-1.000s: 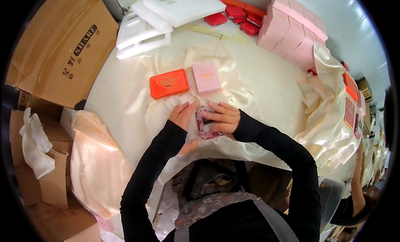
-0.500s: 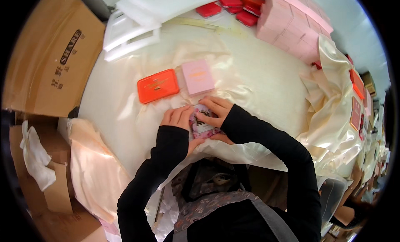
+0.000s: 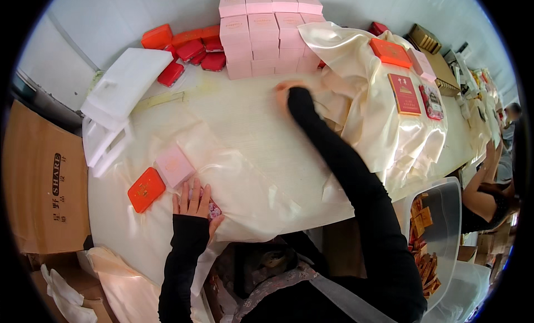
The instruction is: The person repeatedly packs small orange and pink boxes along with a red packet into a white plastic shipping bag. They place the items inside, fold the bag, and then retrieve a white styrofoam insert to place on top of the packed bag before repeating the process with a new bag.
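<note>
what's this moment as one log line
left hand: over pink floral tin; right hand: blurred, near cream satin cloth; orange rectangular tin: beside pink rectangular box

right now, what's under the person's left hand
Part of a pink floral case shows under the left hand, on cream satin cloth. The hand covers most of its top; its underside is hidden.

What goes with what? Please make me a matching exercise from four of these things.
1. left hand
2. right hand
3. orange tin nearest the left hand
4. clear bin

A. at the left of a pink box
B. holding orange-brown packets
C. over the flowered tin
D. in front of the stacked pink boxes

1-C; 2-D; 3-A; 4-B
</note>
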The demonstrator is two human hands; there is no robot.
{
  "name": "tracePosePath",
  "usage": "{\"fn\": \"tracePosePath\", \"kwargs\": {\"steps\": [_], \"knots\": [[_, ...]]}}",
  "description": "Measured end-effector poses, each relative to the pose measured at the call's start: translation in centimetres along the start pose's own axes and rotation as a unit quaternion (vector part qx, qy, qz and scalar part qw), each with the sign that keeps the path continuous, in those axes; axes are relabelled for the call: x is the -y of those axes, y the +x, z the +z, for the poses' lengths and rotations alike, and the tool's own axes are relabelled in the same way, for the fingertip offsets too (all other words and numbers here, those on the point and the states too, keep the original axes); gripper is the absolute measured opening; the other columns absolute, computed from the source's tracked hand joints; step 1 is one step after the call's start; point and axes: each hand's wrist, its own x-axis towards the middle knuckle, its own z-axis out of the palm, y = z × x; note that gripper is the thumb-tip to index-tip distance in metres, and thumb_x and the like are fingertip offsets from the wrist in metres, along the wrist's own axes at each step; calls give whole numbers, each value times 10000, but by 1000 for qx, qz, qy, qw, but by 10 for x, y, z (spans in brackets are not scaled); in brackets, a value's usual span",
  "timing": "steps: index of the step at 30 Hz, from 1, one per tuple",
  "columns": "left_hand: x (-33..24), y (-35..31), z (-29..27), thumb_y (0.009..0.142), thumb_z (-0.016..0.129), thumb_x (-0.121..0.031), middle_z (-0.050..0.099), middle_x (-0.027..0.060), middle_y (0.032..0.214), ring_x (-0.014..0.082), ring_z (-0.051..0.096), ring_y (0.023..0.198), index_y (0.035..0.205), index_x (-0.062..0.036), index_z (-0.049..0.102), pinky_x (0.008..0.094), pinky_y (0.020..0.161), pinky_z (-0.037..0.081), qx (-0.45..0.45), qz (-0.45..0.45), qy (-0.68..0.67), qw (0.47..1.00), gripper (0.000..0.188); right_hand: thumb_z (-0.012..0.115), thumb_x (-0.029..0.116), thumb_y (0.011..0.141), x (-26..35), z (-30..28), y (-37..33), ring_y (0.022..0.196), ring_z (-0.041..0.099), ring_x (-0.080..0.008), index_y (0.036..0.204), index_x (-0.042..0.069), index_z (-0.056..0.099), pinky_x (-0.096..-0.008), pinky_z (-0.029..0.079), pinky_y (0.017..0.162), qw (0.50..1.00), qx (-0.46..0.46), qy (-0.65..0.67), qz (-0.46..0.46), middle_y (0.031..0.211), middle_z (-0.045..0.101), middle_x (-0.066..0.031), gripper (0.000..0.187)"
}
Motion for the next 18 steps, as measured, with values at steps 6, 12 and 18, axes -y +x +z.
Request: {"fn": "tracePosePath", "kwargs": {"steps": [6,12,18], "knots": [[-1,0,15,739,669,-338,299,178,1430,407,260,1306,1316,-83,425,598,1035,148,-26,-12,38,999,675,588,180,774,-136,-28,38,877,588,-316,1040,-11,568,-399,474,750,906,-82,-412,48,934,605,-199,328],[5,-3,20,719,677,-355,299,178,1430,401,257,1310,1319,-99,428,597,1032,163,-43,-11,27,999,698,597,191,768,-112,-37,41,962,558,-350,1078,-11,553,-403,454,814,913,-12,-405,44,999,592,-208,372],[33,-1,46,707,651,-361,211,208,1461,390,192,1348,1376,-62,322,579,1052,146,-37,43,107,993,803,606,202,762,24,-92,-68,1046,527,-384,1115,-12,539,-406,434,877,967,33,-180,-177,1063,579,-216,418]]}}
